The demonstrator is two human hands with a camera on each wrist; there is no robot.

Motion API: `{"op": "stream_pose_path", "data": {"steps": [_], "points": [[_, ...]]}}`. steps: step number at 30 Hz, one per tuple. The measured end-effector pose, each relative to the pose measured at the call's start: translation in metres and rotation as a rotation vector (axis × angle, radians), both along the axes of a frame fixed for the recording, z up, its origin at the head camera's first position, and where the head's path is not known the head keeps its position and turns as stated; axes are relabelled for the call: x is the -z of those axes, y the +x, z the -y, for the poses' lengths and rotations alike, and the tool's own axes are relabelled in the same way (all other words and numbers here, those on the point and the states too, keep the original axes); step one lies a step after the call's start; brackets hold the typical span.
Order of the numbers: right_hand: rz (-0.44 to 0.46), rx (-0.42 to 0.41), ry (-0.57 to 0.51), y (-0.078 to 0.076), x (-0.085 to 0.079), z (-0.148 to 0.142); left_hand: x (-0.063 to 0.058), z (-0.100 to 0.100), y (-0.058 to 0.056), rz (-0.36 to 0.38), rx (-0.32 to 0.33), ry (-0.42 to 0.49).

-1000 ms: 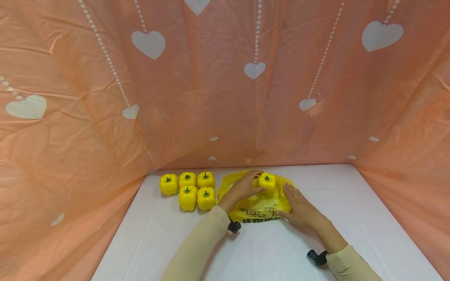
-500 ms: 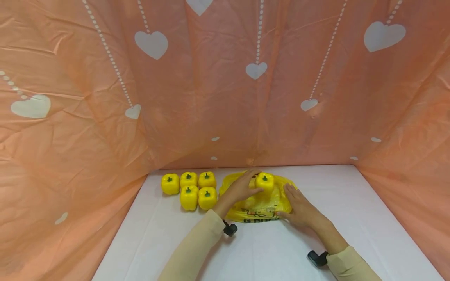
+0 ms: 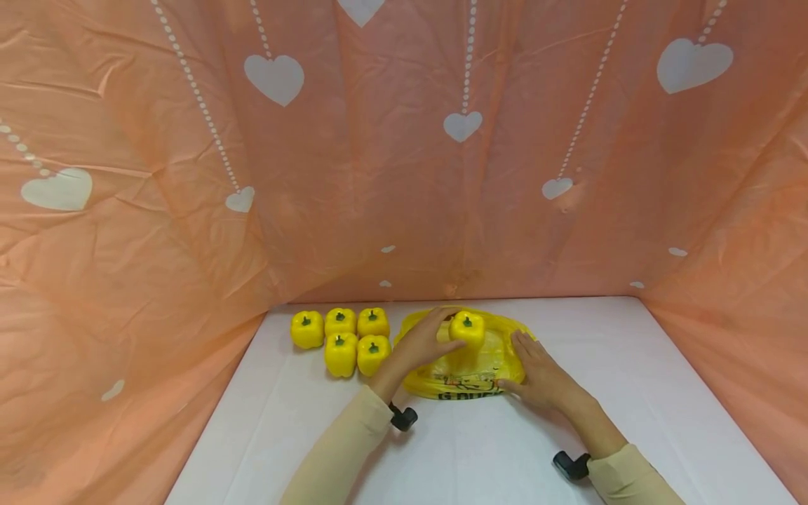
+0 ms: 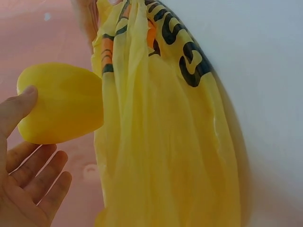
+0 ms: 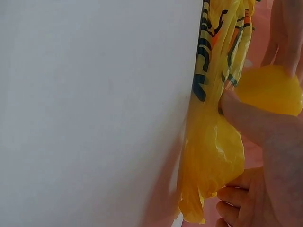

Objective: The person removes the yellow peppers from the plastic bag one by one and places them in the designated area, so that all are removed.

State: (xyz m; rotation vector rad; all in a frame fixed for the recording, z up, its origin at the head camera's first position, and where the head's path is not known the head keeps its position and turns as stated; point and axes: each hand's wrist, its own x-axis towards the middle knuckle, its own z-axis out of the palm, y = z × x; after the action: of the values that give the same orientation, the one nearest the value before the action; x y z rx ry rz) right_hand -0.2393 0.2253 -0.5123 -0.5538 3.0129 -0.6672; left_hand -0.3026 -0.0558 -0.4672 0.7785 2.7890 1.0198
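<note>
In the head view, a yellow bell pepper (image 3: 468,330) with a green stem stands upright in my left hand (image 3: 421,345), above the opening of a yellow plastic bag (image 3: 480,366). The left thumb presses on one side of the pepper (image 4: 61,104) in the left wrist view, and the bag hides its far end there. My right hand (image 3: 546,375) grips the bag's right side, its fingers and thumb spread along the rim. In the right wrist view, the bag (image 5: 218,146) bunches between that thumb and the curled fingers.
Several more yellow bell peppers (image 3: 341,355) stand close together on the white table (image 3: 480,456), left of the bag. An orange sheet (image 3: 353,175) with white hearts hangs behind and at both sides. A small black device (image 3: 404,419) sits on the left wrist.
My left hand has drawn a little to the left, carrying the pepper over the bag's opening. The right hand stays at the bag's right side. The head view has shifted slightly.
</note>
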Motion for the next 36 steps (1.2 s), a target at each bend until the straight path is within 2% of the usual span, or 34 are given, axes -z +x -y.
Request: {"op": "stream_pose_path", "data": {"steps": [10, 16, 22, 28, 36], "points": [[-0.001, 0.003, 0.005, 0.000, 0.001, 0.000, -0.009, 0.017, 0.010, -0.035, -0.009, 0.024], [-0.018, -0.007, 0.002, 0.002, -0.001, 0.002, -0.013, 0.029, 0.014, -0.014, -0.040, 0.039], [-0.033, -0.010, 0.004, 0.002, 0.000, 0.003, -0.018, 0.043, 0.018, -0.023, -0.042, 0.068], [-0.036, -0.007, 0.003, 0.002, 0.002, 0.002, -0.024, 0.056, 0.023, -0.041, -0.076, 0.063], [-0.041, -0.004, -0.001, 0.003, 0.002, 0.004, -0.025, 0.075, 0.025, -0.049, -0.110, 0.074]]}}
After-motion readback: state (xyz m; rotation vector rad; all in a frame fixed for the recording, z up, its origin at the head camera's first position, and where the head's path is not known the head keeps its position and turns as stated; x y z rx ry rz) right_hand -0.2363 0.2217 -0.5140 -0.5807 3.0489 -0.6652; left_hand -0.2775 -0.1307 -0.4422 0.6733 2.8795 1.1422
